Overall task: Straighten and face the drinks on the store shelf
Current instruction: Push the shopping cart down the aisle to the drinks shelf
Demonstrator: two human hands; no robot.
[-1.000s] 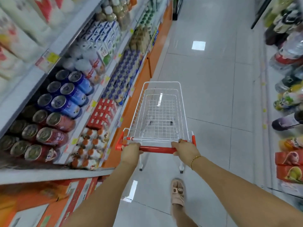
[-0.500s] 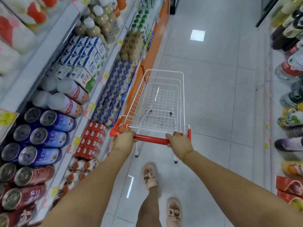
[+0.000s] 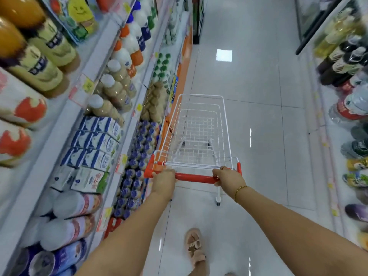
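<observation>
Two hands on the bar, folks! The left hand (image 3: 164, 179) is curled round the near-left end of the red plastic handle bar (image 3: 195, 178), and the right hand (image 3: 227, 178), with a thin gold bracelet (image 3: 240, 191) at the wrist, is wrapped round the right end. That bar belongs to a small white wire shopping cart (image 3: 201, 95), which stands on the glossy white tiled floor (image 3: 258, 96), close alongside the left shelving.

And the drinks? All out on the left, none in hand. Blue-and-white milk cartons (image 3: 97, 142) are stacked on the white metal store shelf (image 3: 59, 132), with beige bottles with white caps (image 3: 115, 90) just beyond them. One tier lower, small blue-capped bottles (image 3: 137, 166) are packed in rows beside the cart. Dark bottles with pale labels (image 3: 342, 64) line the far right side. A pink sandal (image 3: 194, 246) is on the floor at the near edge.
</observation>
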